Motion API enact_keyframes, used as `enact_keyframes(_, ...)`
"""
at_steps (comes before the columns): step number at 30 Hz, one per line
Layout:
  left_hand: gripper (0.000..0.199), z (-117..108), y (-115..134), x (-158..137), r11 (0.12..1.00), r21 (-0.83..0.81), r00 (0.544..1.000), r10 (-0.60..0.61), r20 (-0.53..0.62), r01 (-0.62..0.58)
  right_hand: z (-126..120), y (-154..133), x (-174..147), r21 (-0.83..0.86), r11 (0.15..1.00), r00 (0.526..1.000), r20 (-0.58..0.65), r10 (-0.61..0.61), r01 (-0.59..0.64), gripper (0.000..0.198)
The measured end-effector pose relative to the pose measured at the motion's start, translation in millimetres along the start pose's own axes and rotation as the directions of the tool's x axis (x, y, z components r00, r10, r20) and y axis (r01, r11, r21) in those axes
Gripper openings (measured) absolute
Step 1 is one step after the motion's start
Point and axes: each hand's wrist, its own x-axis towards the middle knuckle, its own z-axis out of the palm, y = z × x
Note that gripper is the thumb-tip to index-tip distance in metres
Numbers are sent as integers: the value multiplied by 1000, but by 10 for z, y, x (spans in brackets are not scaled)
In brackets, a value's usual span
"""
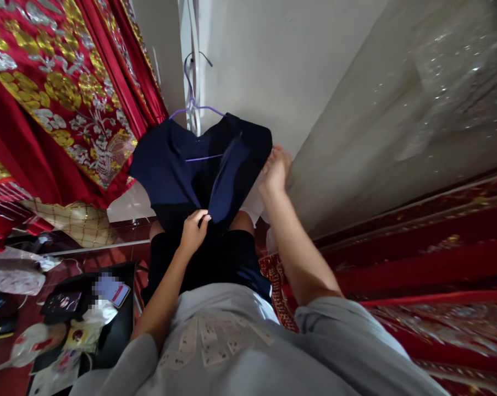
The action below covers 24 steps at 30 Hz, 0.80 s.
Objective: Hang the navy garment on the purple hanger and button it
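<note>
A dark navy vest hangs in front of me on a thin purple wire hanger, its V-neck facing me. The hanger's hook is caught on a pale upright by the wall. My left hand pinches the vest's front edge at the bottom of the V. At the garment's right-hand shoulder edge is my right hand, fingers curled against the cloth and partly blurred. Its fingertips are mostly hidden, so I cannot make out how much cloth they hold. The vest's lower part merges with my dark shorts.
Red cloth with gold and silver embroidery hangs at the left. A plastic-wrapped bulk leans along the right, above red patterned fabric. At lower left, a phone and small packets lie on a black surface.
</note>
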Motion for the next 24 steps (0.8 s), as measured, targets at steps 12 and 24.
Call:
enact_keyframes(12,20,39,2,-133,970,-189,976,-180,-123,155,181,-192,-1682,-200,973,966,204,159,-118,14)
enact_keyframes(24,32,144,184,-94,869,-464,933,-294,-208,171,-86,141,-1627,-349,934,716,633,296,-77,20)
